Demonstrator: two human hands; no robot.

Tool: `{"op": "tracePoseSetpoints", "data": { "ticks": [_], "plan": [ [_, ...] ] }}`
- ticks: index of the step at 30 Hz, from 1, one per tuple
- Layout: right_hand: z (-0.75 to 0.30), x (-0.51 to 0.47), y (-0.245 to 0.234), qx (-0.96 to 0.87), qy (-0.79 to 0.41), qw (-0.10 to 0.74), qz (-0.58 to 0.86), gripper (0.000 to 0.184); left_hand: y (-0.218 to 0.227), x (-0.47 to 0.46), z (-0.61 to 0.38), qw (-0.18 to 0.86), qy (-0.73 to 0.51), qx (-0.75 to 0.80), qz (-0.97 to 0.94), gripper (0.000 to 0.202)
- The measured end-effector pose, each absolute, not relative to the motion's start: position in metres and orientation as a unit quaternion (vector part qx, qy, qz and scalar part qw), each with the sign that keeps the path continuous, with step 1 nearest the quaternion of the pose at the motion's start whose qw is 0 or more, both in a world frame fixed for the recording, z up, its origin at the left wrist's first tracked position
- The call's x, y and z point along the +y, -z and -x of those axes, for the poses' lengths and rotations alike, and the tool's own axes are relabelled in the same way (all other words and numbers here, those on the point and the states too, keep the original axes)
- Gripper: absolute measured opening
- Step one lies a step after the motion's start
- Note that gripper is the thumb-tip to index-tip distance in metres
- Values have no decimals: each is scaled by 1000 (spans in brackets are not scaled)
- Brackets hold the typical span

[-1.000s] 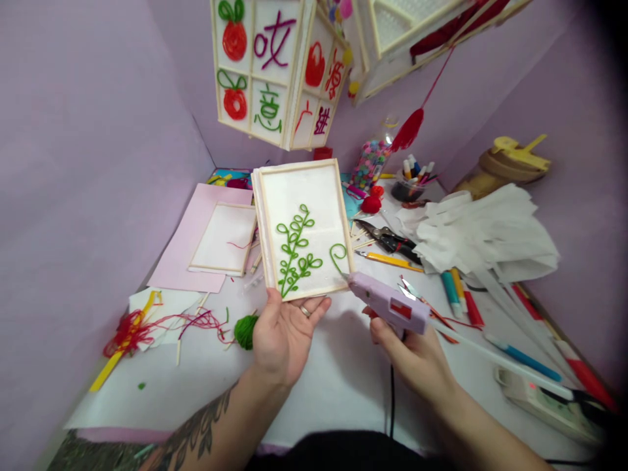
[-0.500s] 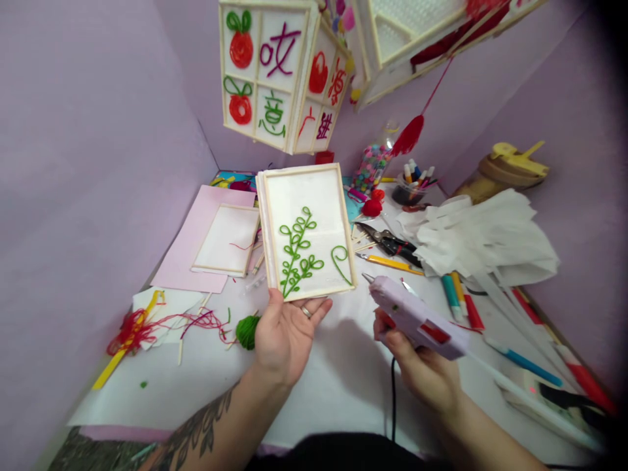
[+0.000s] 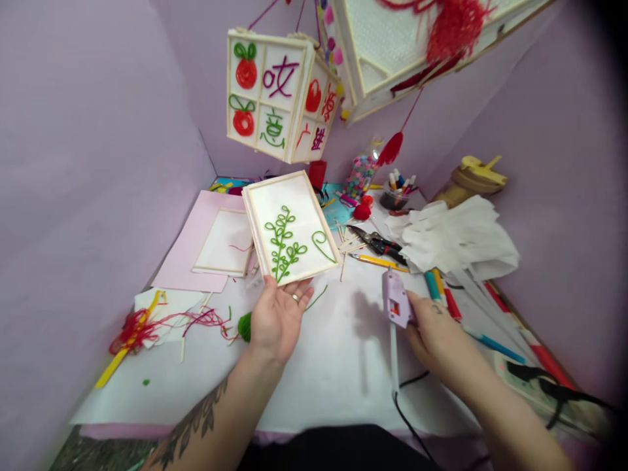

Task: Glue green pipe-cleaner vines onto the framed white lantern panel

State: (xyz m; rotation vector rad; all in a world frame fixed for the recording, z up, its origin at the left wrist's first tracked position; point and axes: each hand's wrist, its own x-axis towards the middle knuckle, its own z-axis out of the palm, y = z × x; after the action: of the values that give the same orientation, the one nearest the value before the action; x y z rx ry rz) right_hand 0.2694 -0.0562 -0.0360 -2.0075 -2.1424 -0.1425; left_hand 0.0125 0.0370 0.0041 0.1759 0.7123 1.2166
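Note:
My left hand [image 3: 279, 320] supports a wood-framed white panel [image 3: 275, 203] from below, thumb at its lower edge and fingers behind. Green yarn forms a leafy stem [image 3: 284, 245] on the panel, with a separate curl [image 3: 322, 247] at its lower right. In my right hand [image 3: 432, 327] is a lilac hot glue gun [image 3: 396, 297], nozzle pointing away from me, a white glue stick out of its rear. A ball of green yarn [image 3: 244, 327] lies behind my left wrist, and a loose green strand [image 3: 316, 299] shows beside my left fingertips.
Two decorated lanterns hang overhead, one with fruit and characters [image 3: 267, 98], one larger [image 3: 392, 59] with red tassels. Pruning shears [image 3: 375, 242], a yellow cutter [image 3: 377, 262], markers [image 3: 434, 288] and white fabric [image 3: 456, 235] lie right. Red yarn [image 3: 135, 330] and another framed panel [image 3: 223, 242] are left.
The panel has shifted left and tilted. My right hand has turned the glue gun so its nozzle points away from me, and it has moved down from the panel. The view has shifted slightly.

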Motion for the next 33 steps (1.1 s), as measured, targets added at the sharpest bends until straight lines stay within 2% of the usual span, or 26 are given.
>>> {"op": "tracePoseSetpoints", "data": {
  "ticks": [4,8,11,14,18,21,26,30,32,33],
  "plan": [
    [-278,-66,52,-737,45,10,674,42,-4,35,-14,757,-560,325,-89,38],
    [-259,-55,25,-736,26,25,676,38,-3,35,-15,758,-559,324,-93,38],
    [-228,-33,-5,-791,-65,58,605,26,-4,37,-14,761,-555,321,-98,37],
    [-197,-3,-15,-841,-169,25,513,25,-6,40,-11,764,-548,324,-105,38],
    [-172,30,3,-833,-138,-25,535,27,-11,43,-9,764,-542,331,-115,38],
    [-173,39,16,-831,-141,-46,536,20,-11,43,-10,761,-545,331,-120,36],
    [-209,40,6,-826,-124,-65,546,13,-8,43,-9,758,-548,333,-118,35],
    [-248,36,-18,-809,-128,-39,573,12,-8,43,-8,763,-545,329,-113,35],
    [-262,33,-29,-772,-178,35,609,10,-8,43,-8,763,-546,327,-112,36],
    [-268,32,-34,-741,-203,103,631,9,-9,43,-9,762,-548,328,-112,36]
  ]
}}
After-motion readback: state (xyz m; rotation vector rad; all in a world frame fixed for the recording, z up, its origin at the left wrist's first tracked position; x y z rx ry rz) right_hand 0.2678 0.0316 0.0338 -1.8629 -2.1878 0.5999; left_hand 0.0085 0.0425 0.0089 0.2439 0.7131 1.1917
